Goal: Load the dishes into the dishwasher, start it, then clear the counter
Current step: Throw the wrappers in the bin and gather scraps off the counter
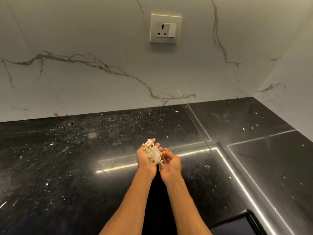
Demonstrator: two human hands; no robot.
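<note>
Both hands are held together, little-finger sides touching, above the middle of the black counter (67, 167); the left hand (144, 160) and the right hand (170, 162) make one bowl, and a heap of pale, stringy scraps (154, 154) sits in it, mostly on the left palm and across the seam between the two; the fingers (163, 150) are pressed side by side and curled upward, which I take to be the way to keep such loose, light stuff from slipping through; a strand or two hangs down at the wrists all the same, so some may drop on the way; this looks like the counter-clearing part of the job, with the gathered waste ready to be carried off; no dishes, dishwasher or bin is in sight, so where it goes cannot be told; small white crumbs (243, 129) lie scattered over the stone to both sides, thicker towards the back, so more wiping seems due; the marble wall (101, 48) with its socket (166, 28) closes the far side, and a side wall (291, 82) shuts off the right corner; the open way is back towards the person and to the left; the counter's front edge (240, 215) shows at the lower right, near the right forearm; a slow, level turn away would suit best.
</note>
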